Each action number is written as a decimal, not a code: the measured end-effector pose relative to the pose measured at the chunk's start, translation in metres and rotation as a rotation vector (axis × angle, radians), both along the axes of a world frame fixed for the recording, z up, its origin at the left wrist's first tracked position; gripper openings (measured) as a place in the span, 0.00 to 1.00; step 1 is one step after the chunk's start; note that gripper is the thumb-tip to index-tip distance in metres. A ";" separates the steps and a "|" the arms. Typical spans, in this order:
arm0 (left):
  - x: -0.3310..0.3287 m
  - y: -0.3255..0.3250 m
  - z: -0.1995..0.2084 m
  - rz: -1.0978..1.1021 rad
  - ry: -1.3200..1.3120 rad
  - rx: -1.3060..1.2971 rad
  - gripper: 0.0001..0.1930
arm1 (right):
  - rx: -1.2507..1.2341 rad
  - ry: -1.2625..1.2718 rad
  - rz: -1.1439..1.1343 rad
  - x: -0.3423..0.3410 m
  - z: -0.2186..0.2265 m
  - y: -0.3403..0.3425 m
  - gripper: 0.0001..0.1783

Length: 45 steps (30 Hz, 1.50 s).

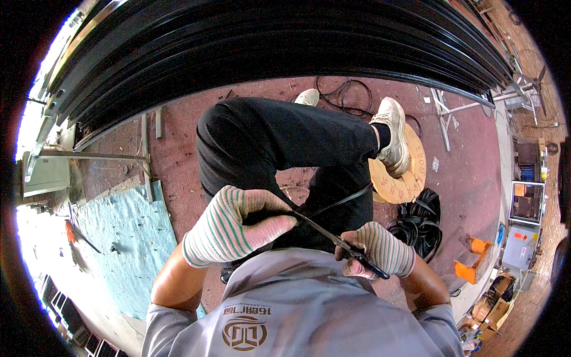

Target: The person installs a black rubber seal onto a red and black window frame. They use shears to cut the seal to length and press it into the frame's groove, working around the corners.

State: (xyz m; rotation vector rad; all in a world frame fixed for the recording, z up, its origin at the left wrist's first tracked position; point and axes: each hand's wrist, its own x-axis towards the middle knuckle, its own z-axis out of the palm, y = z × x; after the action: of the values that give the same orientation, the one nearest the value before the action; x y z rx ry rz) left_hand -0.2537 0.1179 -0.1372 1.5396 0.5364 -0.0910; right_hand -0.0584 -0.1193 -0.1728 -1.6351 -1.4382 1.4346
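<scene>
My left hand [235,226], in a white glove with green stripes, pinches a thin black strip [306,219] between thumb and fingers. From there the strip runs towards my right hand [380,249], gloved the same way. That hand is closed around a slim dark-handled tool [370,266], whose exact kind I cannot make out. Another length of black strip [344,201] stretches from near my left fingers across my lap to the right. Both hands are above my lap, close to my grey shirt [309,297].
Long black profiles [285,41] lie stacked on a rack across the far side. A round yellow disc [416,178] is under my raised shoe [392,137]. Beside it sits a heap of black strips [421,226]. An orange holder [473,260] stands right; a light blue sheet [128,244] lies left.
</scene>
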 end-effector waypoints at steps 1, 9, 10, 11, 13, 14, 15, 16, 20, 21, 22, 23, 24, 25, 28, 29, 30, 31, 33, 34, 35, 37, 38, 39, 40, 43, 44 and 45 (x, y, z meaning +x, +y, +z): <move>-0.001 0.000 -0.002 0.000 -0.005 -0.013 0.09 | -0.037 0.026 -0.008 0.000 0.001 0.001 0.15; -0.001 -0.001 -0.006 0.031 -0.007 -0.067 0.10 | -0.176 0.085 -0.022 -0.001 0.006 0.005 0.11; -0.001 -0.001 -0.007 0.033 -0.017 -0.057 0.10 | -0.063 0.059 -0.020 -0.004 -0.005 0.000 0.10; -0.001 -0.001 -0.007 0.037 -0.030 -0.044 0.10 | 0.052 0.029 -0.015 -0.005 -0.007 0.001 0.09; -0.001 -0.001 -0.010 0.058 -0.058 -0.011 0.10 | -0.108 0.024 -0.029 -0.005 -0.002 0.003 0.08; 0.000 0.000 -0.012 0.066 -0.079 0.011 0.11 | -0.183 0.015 -0.041 -0.005 0.001 0.007 0.07; 0.001 0.001 -0.014 0.090 -0.066 0.001 0.12 | -0.179 0.047 -0.182 -0.007 -0.002 0.008 0.08; 0.001 0.001 -0.017 0.113 -0.052 -0.008 0.13 | -0.173 0.080 -0.324 -0.012 -0.010 0.006 0.10; 0.005 0.005 -0.037 0.225 -0.077 -0.154 0.13 | -0.062 -0.457 -0.377 0.016 -0.020 0.034 0.26; 0.005 0.004 -0.046 0.265 -0.084 -0.211 0.13 | -0.044 -0.526 -0.381 0.022 -0.018 0.046 0.27; 0.004 0.005 -0.052 0.271 -0.100 -0.264 0.12 | 0.011 -0.490 -0.407 0.030 -0.018 0.055 0.29; 0.006 0.003 -0.055 0.310 -0.111 -0.329 0.12 | 0.081 -0.583 -0.436 0.038 -0.031 0.062 0.31; 0.006 0.001 -0.058 0.306 -0.114 -0.341 0.13 | 0.159 -0.618 -0.478 0.046 -0.043 0.070 0.32; 0.006 0.000 -0.060 0.306 -0.114 -0.350 0.13 | 0.237 -0.648 -0.517 0.053 -0.055 0.081 0.32; 0.009 -0.007 -0.058 0.234 -0.144 -0.230 0.14 | 0.377 -0.516 -0.622 0.065 -0.088 0.120 0.29; 0.010 -0.007 -0.056 0.201 -0.136 -0.177 0.14 | 0.473 -0.444 -0.651 0.068 -0.097 0.133 0.29; 0.012 -0.010 -0.049 0.216 -0.129 -0.172 0.14 | 0.476 -0.508 -0.651 0.068 -0.098 0.146 0.30; 0.013 -0.013 -0.042 0.226 -0.120 -0.170 0.14 | 0.473 -0.572 -0.655 0.069 -0.100 0.159 0.32; 0.015 -0.014 -0.036 0.185 -0.134 -0.174 0.14 | 0.413 -0.589 -0.689 0.069 -0.107 0.178 0.33; 0.016 -0.017 -0.034 0.188 -0.145 -0.172 0.14 | 0.399 -0.606 -0.696 0.069 -0.110 0.186 0.34; 0.016 -0.020 -0.030 0.194 -0.157 -0.168 0.15 | 0.388 -0.621 -0.702 0.071 -0.117 0.196 0.34; 0.020 -0.024 -0.019 0.142 -0.167 -0.094 0.17 | 0.696 -0.603 -0.702 0.075 -0.124 0.208 0.27; 0.020 -0.025 -0.019 0.146 -0.193 -0.097 0.17 | 0.846 -0.599 -0.681 0.075 -0.129 0.216 0.24; 0.024 -0.026 -0.017 0.140 -0.219 -0.105 0.18 | 0.793 -0.611 -0.699 0.079 -0.136 0.217 0.23; 0.030 -0.028 -0.013 0.109 -0.212 -0.081 0.17 | 0.741 -0.627 -0.717 0.086 -0.142 0.218 0.22; 0.032 -0.032 -0.004 0.178 -0.170 -0.133 0.16 | 0.509 -0.450 -0.750 0.068 -0.103 0.206 0.22; 0.033 -0.033 -0.002 0.180 -0.150 -0.083 0.14 | 0.539 -0.383 -0.703 0.059 -0.079 0.188 0.26; 0.041 -0.034 0.004 0.164 -0.179 -0.038 0.14 | 0.637 -0.390 -0.748 0.053 -0.091 0.176 0.30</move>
State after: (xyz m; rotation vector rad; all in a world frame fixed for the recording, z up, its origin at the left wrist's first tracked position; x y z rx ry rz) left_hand -0.2126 0.0837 -0.1328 1.4448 0.5132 0.1606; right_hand -0.0057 0.0566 -0.2640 -1.7652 -1.0963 0.2174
